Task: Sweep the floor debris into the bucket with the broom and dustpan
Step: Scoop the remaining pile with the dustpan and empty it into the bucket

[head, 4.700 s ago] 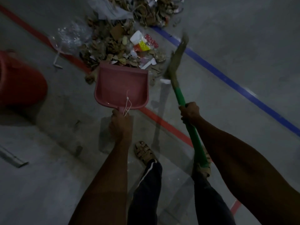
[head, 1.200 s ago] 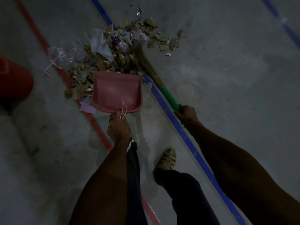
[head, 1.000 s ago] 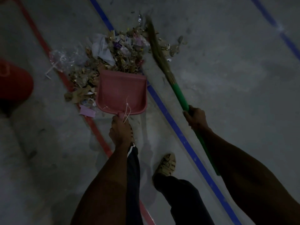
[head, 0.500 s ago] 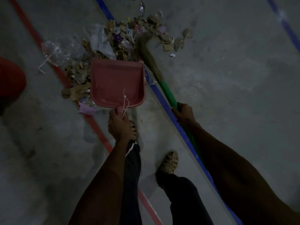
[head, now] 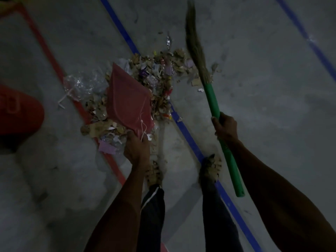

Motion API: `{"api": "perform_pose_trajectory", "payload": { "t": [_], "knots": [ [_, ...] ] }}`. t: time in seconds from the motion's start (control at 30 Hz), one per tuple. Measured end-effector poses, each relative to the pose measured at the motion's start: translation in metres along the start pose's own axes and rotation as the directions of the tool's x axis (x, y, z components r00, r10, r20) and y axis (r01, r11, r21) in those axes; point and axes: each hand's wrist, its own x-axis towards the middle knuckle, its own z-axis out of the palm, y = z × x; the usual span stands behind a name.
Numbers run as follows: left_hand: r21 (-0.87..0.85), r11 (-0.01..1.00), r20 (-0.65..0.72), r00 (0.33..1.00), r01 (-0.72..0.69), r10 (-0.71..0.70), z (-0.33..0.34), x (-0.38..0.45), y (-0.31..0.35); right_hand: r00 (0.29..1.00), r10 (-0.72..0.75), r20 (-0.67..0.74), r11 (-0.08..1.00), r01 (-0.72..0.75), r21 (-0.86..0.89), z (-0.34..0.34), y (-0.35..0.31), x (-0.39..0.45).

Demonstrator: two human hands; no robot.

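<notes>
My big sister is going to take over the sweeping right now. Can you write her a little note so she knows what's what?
Left hand grips the pink dustpan by its handle; the pan is tilted among the debris pile and looks empty.
Right hand grips the broom on its green handle, bristles lifted up past the pile's far right side.
The red bucket sits at the left edge, apart from the pile.
Done: debris gathered into one heap between the red and blue floor lines.
Left: sweep it into the dustpan, tip it into the bucket.
</notes>
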Motion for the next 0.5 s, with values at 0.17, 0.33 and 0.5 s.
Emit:
{"api": "perform_pose_trajectory", "payload": {
  "t": [0.17, 0.33, 0.5],
  "knots": [
    [-0.022, 0.999, -0.006, 0.999, 0.039, -0.039, 0.037, 0.008, 0.033, 0.994, 0.104, -0.027, 0.994, -0.103, 0.043, -0.015, 0.017, 0.070],
    [-0.200, 0.978, 0.026, 0.998, 0.063, -0.059, 0.075, -0.002, 0.068, 0.978, 0.208, 0.028, 0.978, -0.209, 0.005, -0.032, 0.049, 0.125],
    [-0.256, 0.963, 0.089, 0.994, 0.085, -0.064, 0.108, -0.012, 0.096, 0.930, 0.319, 0.181, 0.946, -0.300, -0.125, -0.037, 0.072, 0.164]
  ]
}}
